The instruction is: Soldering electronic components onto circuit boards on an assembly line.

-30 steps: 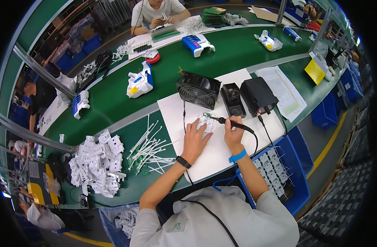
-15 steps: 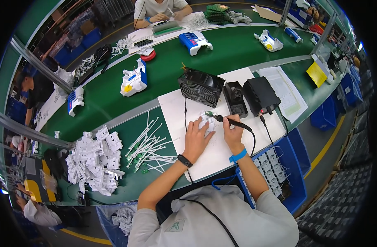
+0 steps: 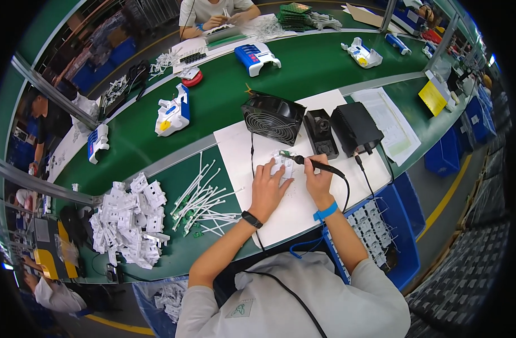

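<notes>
Holding soldering iron [image 3: 320,164] in right hand [image 3: 318,181], left hand [image 3: 267,188] steadying white part [image 3: 281,167]

Single head view, fisheye, looking steeply down from above the person's own shoulders onto the green worktop [image 3: 224,107]. Faces forward across the worktop; the black fan [image 3: 272,117] sits near centre. Forearms enter from below the fan; edges bend toward the rim.

A small white plastic part [image 3: 281,167] lies flat on the white mat [image 3: 241,146].
</notes>
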Motion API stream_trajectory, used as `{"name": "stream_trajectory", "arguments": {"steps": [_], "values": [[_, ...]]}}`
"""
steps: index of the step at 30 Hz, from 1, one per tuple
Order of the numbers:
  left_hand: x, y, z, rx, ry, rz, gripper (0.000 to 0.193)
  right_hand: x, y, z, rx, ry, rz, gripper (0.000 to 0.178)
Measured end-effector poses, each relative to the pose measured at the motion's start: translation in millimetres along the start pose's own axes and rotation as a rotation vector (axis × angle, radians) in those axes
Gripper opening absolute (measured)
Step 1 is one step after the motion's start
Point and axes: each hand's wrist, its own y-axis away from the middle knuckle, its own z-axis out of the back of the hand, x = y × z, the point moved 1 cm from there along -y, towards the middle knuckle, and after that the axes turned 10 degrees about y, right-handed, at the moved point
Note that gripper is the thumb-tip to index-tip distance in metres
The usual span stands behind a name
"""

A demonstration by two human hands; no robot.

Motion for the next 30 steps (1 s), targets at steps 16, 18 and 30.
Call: {"name": "stream_trajectory", "arguments": {"steps": [16, 18, 30], "values": [[0.6, -1.1, 0.0, -0.037, 0.025, 0.012, 0.039, -0.2, -0.6, 0.2, -0.015, 0.05, 0.047, 0.012], [0.8, -2.0, -0.2, -0.038, 0.026, 0.004, 0.039, -2.1, -0.8, 0.7, -0.017, 0.012, -0.001, 0.012], [-1.9, -0.5, 1.2, -0.015, 0.041, 0.025, 0.04, -5.5, 0.2, 6.4, -0.175, -0.051, 0.023, 0.011]]}}
